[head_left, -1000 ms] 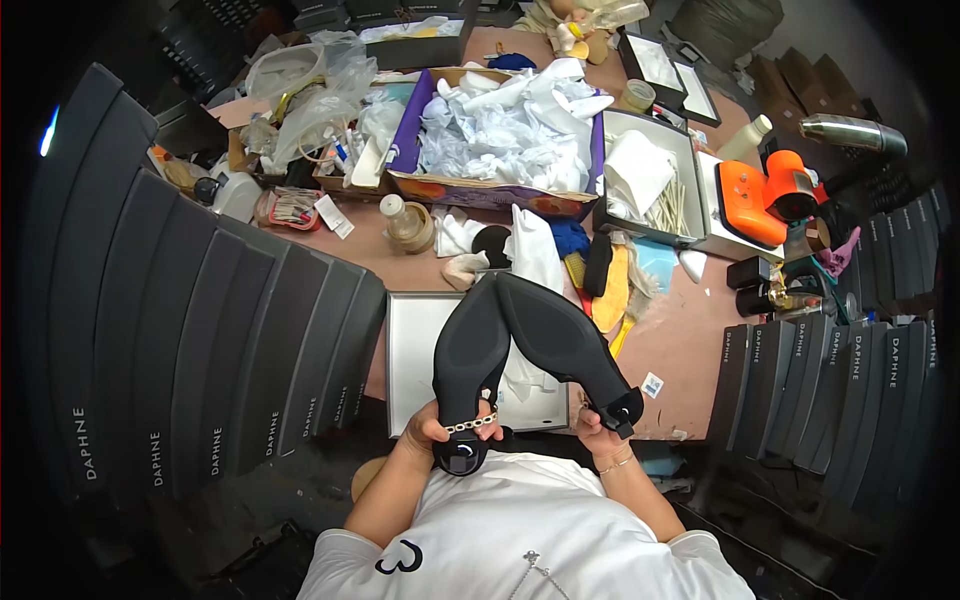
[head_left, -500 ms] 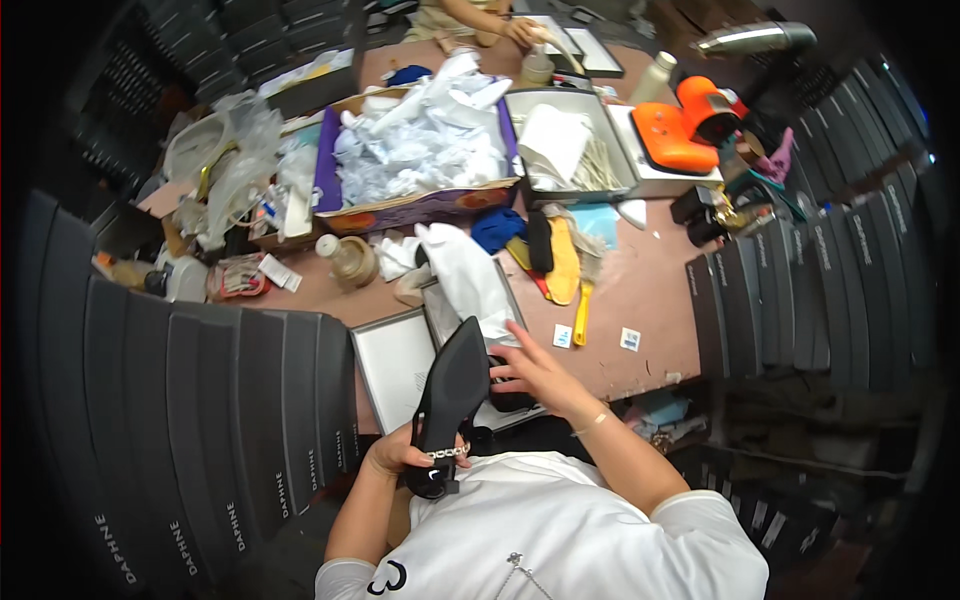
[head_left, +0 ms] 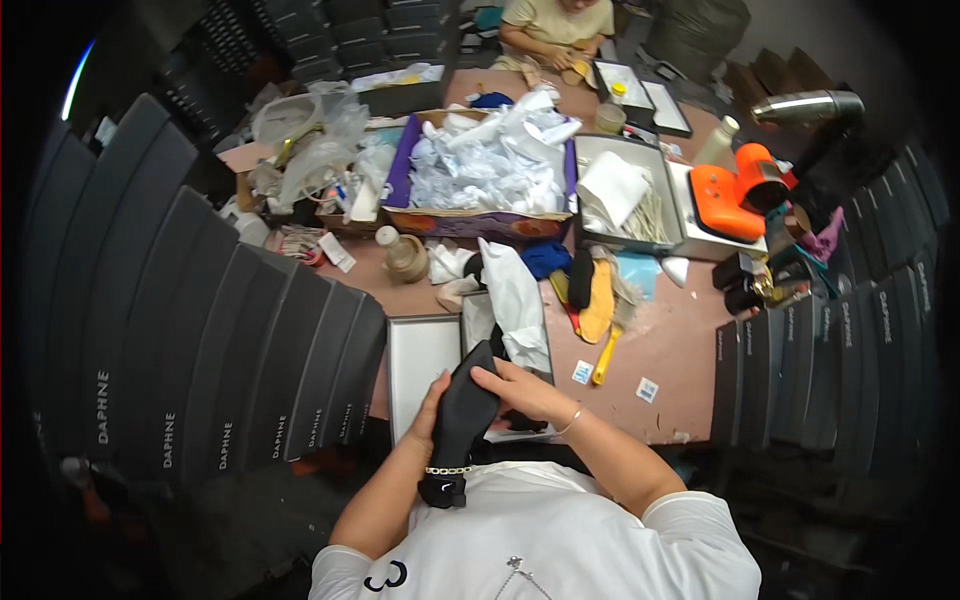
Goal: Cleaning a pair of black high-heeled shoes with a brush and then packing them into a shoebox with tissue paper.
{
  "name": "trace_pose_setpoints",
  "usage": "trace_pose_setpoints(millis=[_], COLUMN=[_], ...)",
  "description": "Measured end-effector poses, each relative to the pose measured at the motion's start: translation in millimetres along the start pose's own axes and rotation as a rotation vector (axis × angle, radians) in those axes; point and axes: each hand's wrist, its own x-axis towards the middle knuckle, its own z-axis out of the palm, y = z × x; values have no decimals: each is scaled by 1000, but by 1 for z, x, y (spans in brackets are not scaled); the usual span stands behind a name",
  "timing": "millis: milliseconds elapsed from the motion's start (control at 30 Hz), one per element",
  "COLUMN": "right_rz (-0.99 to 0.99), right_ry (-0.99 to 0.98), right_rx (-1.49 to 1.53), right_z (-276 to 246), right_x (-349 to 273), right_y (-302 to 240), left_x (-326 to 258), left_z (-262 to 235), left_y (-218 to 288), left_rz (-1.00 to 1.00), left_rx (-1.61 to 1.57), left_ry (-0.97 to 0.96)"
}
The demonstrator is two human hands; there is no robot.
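In front of my chest is a black heeled shoe [head_left: 462, 408], its toe pointing away from me. A chain-trimmed strap [head_left: 447, 470] crosses near its heel end. My left hand [head_left: 428, 410] grips the shoe's left side. My right hand [head_left: 525, 388] holds it on the right, close to the toe, with the thumb on top. Just beyond lies an opened shoebox [head_left: 548, 372] with white tissue paper [head_left: 512, 305] in it. Its pale lid [head_left: 415, 350] lies to the left. Something black [head_left: 522, 422] shows in the box below my right hand.
Grey shoeboxes [head_left: 270, 350] stand in rows on both sides. Farther back are a purple carton [head_left: 480, 222] of crumpled paper, a tray [head_left: 655, 235] and an orange device [head_left: 725, 205]. A yellow-handled brush [head_left: 606, 358] lies on the table [head_left: 660, 345]. Across it, a co-worker [head_left: 555, 40] handles something yellowish.
My right hand, which was off the shoe with fingers spread, now grips it. My left hand has moved up from the heel end to its side. The view has shifted.
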Motion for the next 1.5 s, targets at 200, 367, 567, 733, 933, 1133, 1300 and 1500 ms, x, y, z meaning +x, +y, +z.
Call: trace_pose_setpoints(millis=[200,367,567,733,933,1133,1300,1500], right_rz=[-472,-312,-451,-651,-488,-620,-634,-488], right_ry=[917,1089,813,1042,974,756,522,187], right_rx=[-893,-979,-582,-861,-1154,-755,-1239,-1069], right_z=[-180,-269,-256,-236,-252,-191,-145,-167], right_x=[36,86,94,113,102,95,96,72], right_y=[6,41,45,57,46,13,29,4], left_x=[0,-5,-13,-11,-13,-5,1,11], left_z=[5,16,16,19,13,4,-1,-14], left_y=[-46,-55,-65,-71,-58,-53,-46,-38], left_rz=[215,366,422,388,387,293,225,126], left_rx=[-62,-58,-123,-128,-151,-128,-108,-154], left_ry=[-99,-23,95,113,118,62,32,-10])
